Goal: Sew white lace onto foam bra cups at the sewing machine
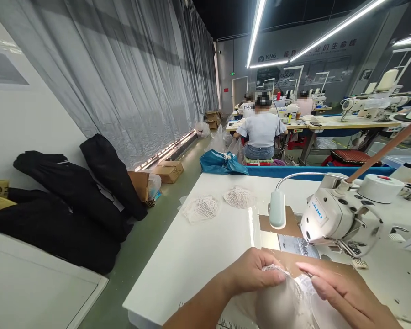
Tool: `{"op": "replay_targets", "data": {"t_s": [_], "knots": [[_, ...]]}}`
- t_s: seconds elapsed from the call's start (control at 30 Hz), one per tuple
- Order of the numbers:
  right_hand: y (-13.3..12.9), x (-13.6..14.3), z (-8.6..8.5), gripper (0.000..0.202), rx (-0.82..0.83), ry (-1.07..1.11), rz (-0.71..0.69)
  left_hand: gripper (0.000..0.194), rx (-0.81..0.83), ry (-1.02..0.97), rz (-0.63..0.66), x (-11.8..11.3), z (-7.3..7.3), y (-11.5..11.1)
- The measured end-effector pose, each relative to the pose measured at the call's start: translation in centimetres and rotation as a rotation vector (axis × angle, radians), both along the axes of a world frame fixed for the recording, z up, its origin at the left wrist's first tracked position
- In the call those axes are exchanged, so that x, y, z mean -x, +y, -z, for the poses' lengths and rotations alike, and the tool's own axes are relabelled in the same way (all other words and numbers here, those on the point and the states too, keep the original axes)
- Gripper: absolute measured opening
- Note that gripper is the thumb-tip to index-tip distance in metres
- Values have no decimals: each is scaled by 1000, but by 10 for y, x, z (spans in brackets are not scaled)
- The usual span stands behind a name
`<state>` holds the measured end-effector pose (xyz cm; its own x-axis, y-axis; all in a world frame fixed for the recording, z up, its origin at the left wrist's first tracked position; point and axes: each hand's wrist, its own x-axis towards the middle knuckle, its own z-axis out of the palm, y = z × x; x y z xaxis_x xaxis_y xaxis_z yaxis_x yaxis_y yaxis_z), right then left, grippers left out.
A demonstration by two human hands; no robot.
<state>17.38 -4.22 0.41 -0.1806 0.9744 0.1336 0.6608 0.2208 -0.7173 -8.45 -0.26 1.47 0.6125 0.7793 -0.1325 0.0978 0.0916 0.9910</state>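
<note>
A beige moulded bra (277,301) with lace trim is held up low in the view, in front of the sewing machine. My left hand (256,272) pinches the lace edge at the top of one cup between thumb and fingers. Close on the other side is my right hand (345,292), its fingers pressed together beside the lace. A small dark item shows at its fingertips, too small to make out. Two white lace pieces, one on the left (201,208) and one further right (239,197), lie on the white table (167,269).
To the right stands a white sewing machine (329,219) with a pale lamp (277,209) and a thread cone (380,187). A blue bag (222,162) is at the table's far edge. Black bundles (65,214) and cardboard boxes (167,171) are left. A person (262,130) sits ahead.
</note>
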Motion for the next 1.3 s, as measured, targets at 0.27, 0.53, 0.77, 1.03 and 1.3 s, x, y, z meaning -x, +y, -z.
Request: {"op": "replay_targets", "data": {"t_s": [0.27, 0.53, 0.77, 1.03, 1.3], "knots": [[-2, 31, -1, 43, 422, 271, -259, 45, 152, 1, -36, 0, -12, -7], [-7, 43, -12, 35, 415, 356, -270, 41, 177, -40, -22, -1, 2, -6], [-9, 43, -11, 34, 433, 372, -263, 36, 180, -2, -11, 0, -12, -8], [-6, 44, -9, 38, 404, 283, -243, 36, 172, 42, -2, 0, -14, -9], [6, 21, -7, 41, 274, 71, -83, 35, 18, 204, 70, 6, -8, -6]]}}
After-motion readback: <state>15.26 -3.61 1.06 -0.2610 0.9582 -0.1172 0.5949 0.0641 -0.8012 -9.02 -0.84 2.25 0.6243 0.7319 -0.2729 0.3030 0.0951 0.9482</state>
